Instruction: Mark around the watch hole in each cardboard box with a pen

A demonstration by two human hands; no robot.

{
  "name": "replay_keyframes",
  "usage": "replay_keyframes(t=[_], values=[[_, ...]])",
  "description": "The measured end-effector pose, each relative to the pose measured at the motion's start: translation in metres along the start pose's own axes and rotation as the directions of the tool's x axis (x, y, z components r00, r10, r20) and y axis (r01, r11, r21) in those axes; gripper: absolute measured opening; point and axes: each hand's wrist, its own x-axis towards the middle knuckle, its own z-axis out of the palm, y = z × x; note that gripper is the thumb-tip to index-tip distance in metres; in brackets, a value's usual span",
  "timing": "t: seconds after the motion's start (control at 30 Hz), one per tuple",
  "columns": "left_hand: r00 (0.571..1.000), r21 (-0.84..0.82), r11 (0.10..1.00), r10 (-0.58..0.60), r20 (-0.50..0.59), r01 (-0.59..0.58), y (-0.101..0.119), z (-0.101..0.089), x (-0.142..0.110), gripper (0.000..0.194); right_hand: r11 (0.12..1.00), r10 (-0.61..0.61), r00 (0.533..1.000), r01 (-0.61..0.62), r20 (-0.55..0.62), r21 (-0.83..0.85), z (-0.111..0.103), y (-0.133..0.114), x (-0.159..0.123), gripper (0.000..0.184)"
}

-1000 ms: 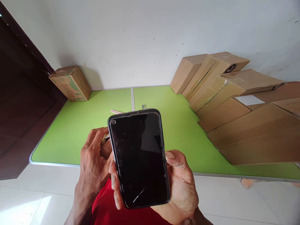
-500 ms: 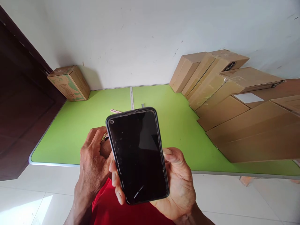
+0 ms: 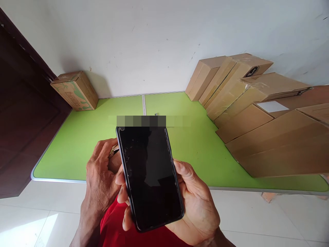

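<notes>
My right hand point(image 3: 197, 202) is wrapped round a black smartphone point(image 3: 151, 175), thumb on its right edge and fingertips curling over its left edge. The dark screen faces me, showing only faint reflections. Behind the phone's left side, my left hand point(image 3: 101, 175) is closed with its fingers bent. Something small with pale and dark edges point(image 3: 114, 150) shows between those fingers, but the phone covers most of it and its kind is unclear. A blocky blurred band crosses the phone's top edge.
Both hands are over the front edge of a green table point(image 3: 77, 144). Several cardboard boxes point(image 3: 277, 147) are stacked along its right side. A printed carton point(image 3: 79, 91) stands at the back left by a dark door point(image 3: 23, 103). A tiny dark item point(image 3: 156, 114) lies beyond the phone.
The phone has shifted slightly down and tilted in my right hand, its bottom edge now lower. My left hand has hardly moved. A pinkish strip seen earlier behind the phone no longer shows.
</notes>
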Motion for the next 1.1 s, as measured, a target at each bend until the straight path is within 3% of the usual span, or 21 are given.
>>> replay_keyframes(t=[0.23, 0.47, 0.73, 0.93, 1.1], values=[[0.995, 0.072, 0.993, 0.099, -0.010, -0.098, -0.0048, 0.0017, -0.0004, 0.079, 0.998, 0.051, 0.998, -0.050, 0.033, -0.030, 0.0038, 0.0018, -0.0026, 0.034], [0.988, 0.095, 0.985, 0.149, -0.038, -0.145, -0.0068, 0.0030, 0.0003, 0.098, 0.998, 0.063, 0.997, -0.063, -0.032, 0.011, -0.0009, -0.0034, -0.0056, 0.032], [0.992, 0.114, 0.988, 0.113, -0.054, -0.106, -0.0054, 0.0040, -0.0008, 0.078, 0.998, 0.030, 1.000, -0.030, -0.003, -0.054, 0.0032, -0.0037, -0.0035, 0.035], [0.998, 0.061, 0.996, 0.068, -0.006, -0.068, -0.0092, 0.0034, -0.0030, 0.043, 0.999, 0.006, 1.000, -0.005, 0.022, -0.048, 0.0063, -0.0026, -0.0048, 0.049], [0.998, 0.055, 0.997, 0.052, -0.024, -0.051, -0.0067, 0.0012, -0.0022, 0.045, 0.998, -0.036, 0.999, 0.036, 0.019, -0.050, 0.0052, -0.0027, -0.0022, 0.052]])
